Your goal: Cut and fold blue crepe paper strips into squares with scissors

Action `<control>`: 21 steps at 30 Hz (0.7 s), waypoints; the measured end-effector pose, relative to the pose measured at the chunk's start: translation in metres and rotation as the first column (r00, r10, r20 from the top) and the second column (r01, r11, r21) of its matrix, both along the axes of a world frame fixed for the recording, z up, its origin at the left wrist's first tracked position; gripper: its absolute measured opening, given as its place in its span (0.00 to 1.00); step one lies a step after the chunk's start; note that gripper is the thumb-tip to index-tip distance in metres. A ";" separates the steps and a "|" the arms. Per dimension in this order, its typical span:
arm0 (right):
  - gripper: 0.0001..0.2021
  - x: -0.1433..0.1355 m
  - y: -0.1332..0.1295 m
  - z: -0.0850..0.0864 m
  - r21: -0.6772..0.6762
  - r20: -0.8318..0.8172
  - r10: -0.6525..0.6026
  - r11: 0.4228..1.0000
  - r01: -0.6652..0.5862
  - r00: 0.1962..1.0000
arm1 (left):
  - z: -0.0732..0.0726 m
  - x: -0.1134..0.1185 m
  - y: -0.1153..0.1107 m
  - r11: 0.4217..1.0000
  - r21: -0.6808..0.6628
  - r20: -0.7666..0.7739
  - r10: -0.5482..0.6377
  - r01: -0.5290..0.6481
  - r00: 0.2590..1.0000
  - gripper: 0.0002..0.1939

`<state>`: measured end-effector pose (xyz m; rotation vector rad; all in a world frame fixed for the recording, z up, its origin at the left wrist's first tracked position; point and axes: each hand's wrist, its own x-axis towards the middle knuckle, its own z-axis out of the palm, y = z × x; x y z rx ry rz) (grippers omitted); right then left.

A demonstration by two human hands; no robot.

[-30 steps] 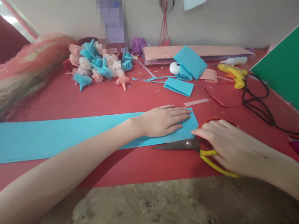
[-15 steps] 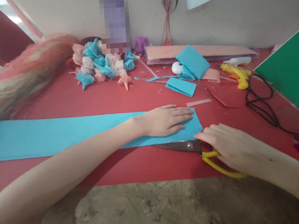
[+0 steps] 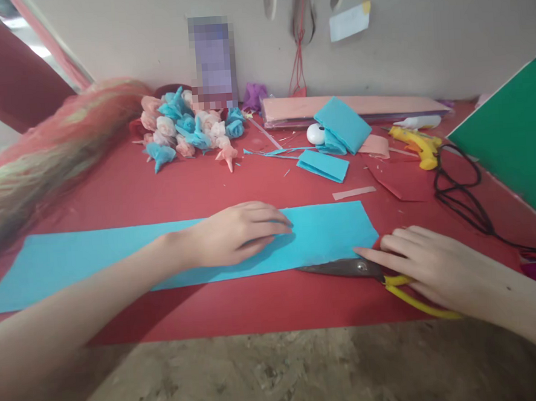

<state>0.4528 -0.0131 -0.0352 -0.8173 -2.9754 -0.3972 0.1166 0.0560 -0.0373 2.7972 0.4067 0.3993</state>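
A long strip of blue crepe paper (image 3: 327, 236) lies flat along the front of the red table. My left hand (image 3: 247, 232) rests on it near the middle, palm down, its fingers stretched out and slightly bent. At the strip's right end, my right hand (image 3: 428, 263) is closed around one yellow handle of the scissors (image 3: 345, 268), its index finger extended to the paper's corner. The dark blades point left along the strip's near edge and look closed. Part of the handle is hidden under the hand.
Behind the strip lie crepe-paper flowers (image 3: 191, 126), folded blue paper (image 3: 324, 165), a pale pink scrap (image 3: 353, 193) and a yellow glue gun (image 3: 421, 146) with a black cord (image 3: 475, 209). Netting (image 3: 64, 140) lies at left; a green board (image 3: 513, 137) stands at right.
My left hand has slid left along the paper, and its fingers have bent a little. The paper's right end and the right hand with the scissors have shifted slightly right. The view has tilted up slightly.
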 end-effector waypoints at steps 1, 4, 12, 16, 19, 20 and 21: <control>0.28 0.005 0.000 -0.001 -0.007 0.002 -0.007 1.000 0.007 1.000 | -0.002 -0.004 -0.002 1.000 0.003 -0.015 -0.001 0.001 1.000 0.18; 0.30 0.014 -0.003 -0.003 -0.029 -0.001 -0.037 0.999 0.037 0.999 | -0.007 -0.009 -0.004 0.999 0.032 -0.057 -0.015 0.017 0.998 0.19; 0.38 0.011 -0.008 -0.004 -0.045 0.041 -0.139 0.989 0.140 0.989 | -0.013 -0.007 -0.006 0.999 0.035 -0.057 0.012 -0.010 0.998 0.20; 0.38 0.007 -0.007 -0.004 -0.046 0.053 -0.140 0.989 0.142 0.989 | -0.014 -0.007 -0.005 1.000 0.027 -0.058 0.014 -0.012 0.998 0.19; 0.37 0.002 -0.005 -0.004 -0.046 0.054 -0.148 0.988 0.151 0.987 | -0.014 -0.007 -0.005 1.000 0.029 -0.052 0.013 -0.012 0.999 0.19; 0.36 -0.001 -0.004 -0.004 -0.043 0.052 -0.148 0.988 0.150 0.988 | -0.014 -0.007 -0.005 1.000 0.029 -0.051 0.013 -0.011 0.999 0.19; 0.36 -0.003 -0.003 -0.003 -0.038 0.049 -0.143 0.989 0.145 0.989 | -0.014 -0.007 -0.005 1.000 0.028 -0.049 0.011 -0.010 0.999 0.19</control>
